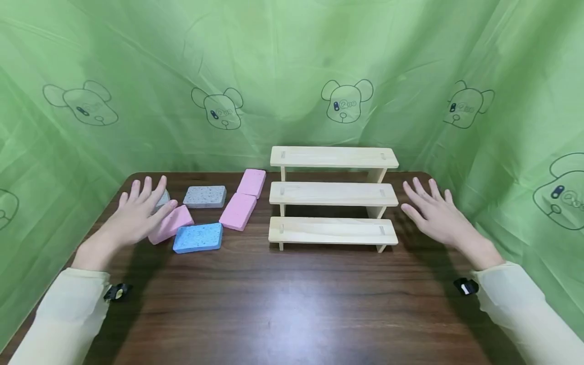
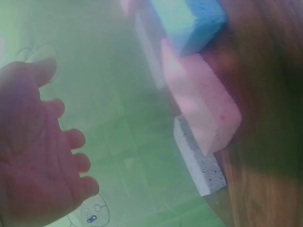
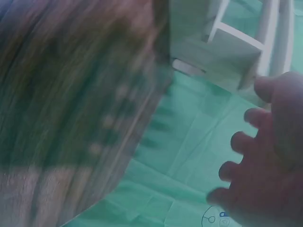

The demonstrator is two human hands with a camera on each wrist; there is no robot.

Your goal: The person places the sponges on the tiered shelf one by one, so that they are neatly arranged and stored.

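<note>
My left hand [image 1: 137, 215] hovers with spread fingers over the left end of the table, holding nothing. Below it are a pink sponge [image 1: 172, 225] and a grey sponge [image 1: 162, 199], each partly hidden by the hand. To its right lie a blue sponge [image 1: 198, 238], another grey sponge [image 1: 205, 196] and two pink sponges, a nearer one [image 1: 238, 211] touching a farther one [image 1: 252, 183]. In the left wrist view, the pink sponge [image 2: 201, 94] overlaps the grey one [image 2: 199, 158]. My right hand [image 1: 438, 215], fingers spread and nothing held, is above the table, right of a three-step wooden rack [image 1: 333, 194].
The dark wooden table [image 1: 237, 304] has rounded far corners. A green curtain [image 1: 283, 66] printed with bear heads hangs behind it and along both sides. The rack stands near the table's far edge, with gaps between its shelves.
</note>
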